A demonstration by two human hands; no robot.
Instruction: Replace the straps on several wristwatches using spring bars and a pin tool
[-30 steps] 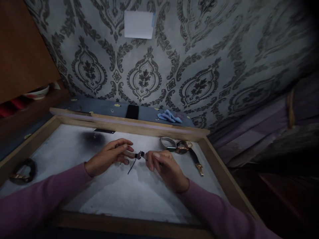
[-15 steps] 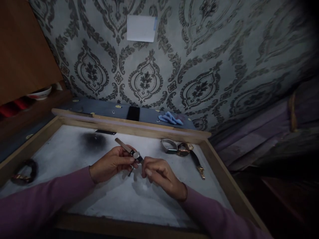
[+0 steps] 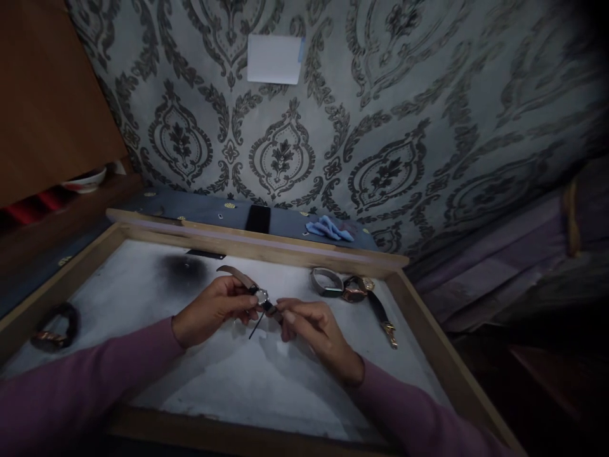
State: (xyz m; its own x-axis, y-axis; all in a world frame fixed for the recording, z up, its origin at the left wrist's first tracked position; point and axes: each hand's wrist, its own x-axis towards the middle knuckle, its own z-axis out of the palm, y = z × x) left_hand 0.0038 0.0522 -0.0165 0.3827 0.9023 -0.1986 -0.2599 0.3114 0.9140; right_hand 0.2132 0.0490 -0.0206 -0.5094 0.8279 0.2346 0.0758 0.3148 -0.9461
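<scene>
A wristwatch (image 3: 261, 296) with a round, light face and a brownish strap is held up over the white tray floor. My left hand (image 3: 216, 309) is closed on it, thumb beside the watch case, with one strap end sticking out to the upper left. Fingers of my right hand (image 3: 314, 327) pinch the other strap end at the lower right. A thin dark stick (image 3: 257, 325) points down beneath the watch; what holds it is hidden. Farther right lie a grey-banded watch (image 3: 327, 282), a rose-gold watch (image 3: 354, 289) and a black-strapped watch with a gold clasp (image 3: 380, 314).
The wooden-rimmed tray (image 3: 266, 247) surrounds the work. A dark watch (image 3: 54, 329) lies at its left, a flat black strip (image 3: 205, 254) along the back. Behind the rim are a black phone (image 3: 257, 219) and a blue cloth (image 3: 330, 228). Patterned wallpaper rises beyond.
The right hand's grip has shifted slightly along the lower strap, showing more of it. The upper strap now looks more bent. The whole view has moved a little.
</scene>
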